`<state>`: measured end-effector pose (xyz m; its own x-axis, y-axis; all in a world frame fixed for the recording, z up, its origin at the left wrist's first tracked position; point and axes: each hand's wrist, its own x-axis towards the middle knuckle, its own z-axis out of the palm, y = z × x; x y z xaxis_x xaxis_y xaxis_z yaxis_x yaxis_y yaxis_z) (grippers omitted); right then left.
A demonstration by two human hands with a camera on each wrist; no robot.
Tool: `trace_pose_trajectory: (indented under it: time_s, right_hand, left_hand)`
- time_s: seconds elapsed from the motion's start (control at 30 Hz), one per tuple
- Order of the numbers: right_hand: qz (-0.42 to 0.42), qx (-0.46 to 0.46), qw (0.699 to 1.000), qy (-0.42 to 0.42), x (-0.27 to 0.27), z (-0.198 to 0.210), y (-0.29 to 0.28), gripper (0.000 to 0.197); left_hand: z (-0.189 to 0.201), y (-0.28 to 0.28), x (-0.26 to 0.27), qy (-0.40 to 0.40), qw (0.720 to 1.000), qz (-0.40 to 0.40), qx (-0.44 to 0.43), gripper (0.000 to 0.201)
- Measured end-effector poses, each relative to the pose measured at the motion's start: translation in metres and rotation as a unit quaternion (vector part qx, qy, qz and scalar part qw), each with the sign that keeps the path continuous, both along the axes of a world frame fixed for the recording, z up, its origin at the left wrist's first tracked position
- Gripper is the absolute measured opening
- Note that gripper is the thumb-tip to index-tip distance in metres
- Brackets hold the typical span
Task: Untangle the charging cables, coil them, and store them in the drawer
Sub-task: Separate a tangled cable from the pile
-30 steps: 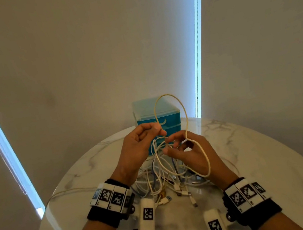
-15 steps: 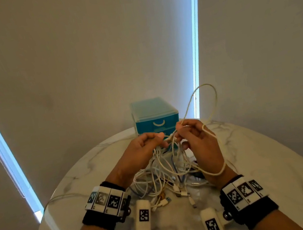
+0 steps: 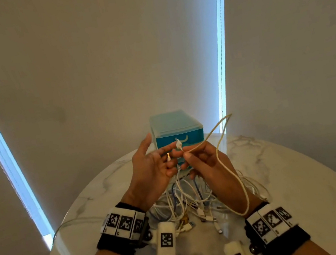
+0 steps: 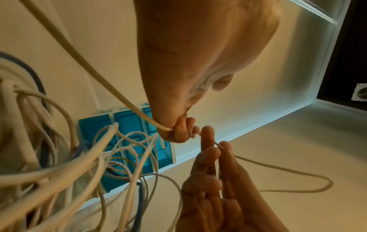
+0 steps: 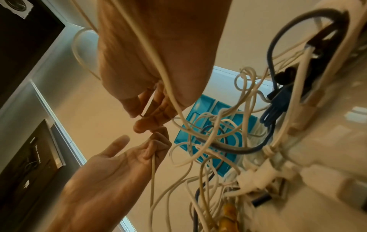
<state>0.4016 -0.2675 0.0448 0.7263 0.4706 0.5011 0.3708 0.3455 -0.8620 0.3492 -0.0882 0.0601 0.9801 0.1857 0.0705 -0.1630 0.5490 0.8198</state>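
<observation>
Head view: cable (image 3: 224, 158) end now freed; right hand (image 3: 209, 165) pinches it, left hand (image 3: 150, 173) pinches another strand; coiling comes next.

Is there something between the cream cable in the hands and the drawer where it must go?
The cream cable, pinched by the right hand, has open air toward the blue drawer unit. But the drawer front looks closed, and the left hand holds a cable that runs down into the pile.
</observation>
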Motion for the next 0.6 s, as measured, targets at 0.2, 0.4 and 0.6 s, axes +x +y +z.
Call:
trace_pose_trajectory:
  time_s: [0.2,0.4,0.6]
  right_hand:
    - [-0.003,-0.076,0.995,-0.065,0.001,-0.004,0.001,0.015]
    - [0.001,-0.092,0.996,-0.018,0.024,-0.001,-0.013,0.021]
    - [0.315,-0.133,0.924,0.170,0.033,0.023,-0.067,0.092]
  left_hand:
    - [0.006,-0.012,0.003,-0.018,0.990,0.101,0.099,0.027]
    - [0.012,0.017,-0.001,-0.093,0.963,0.252,-0.020,0.024]
    - [0.003,0.061,-0.003,-0.067,0.923,0.370,-0.086,0.041]
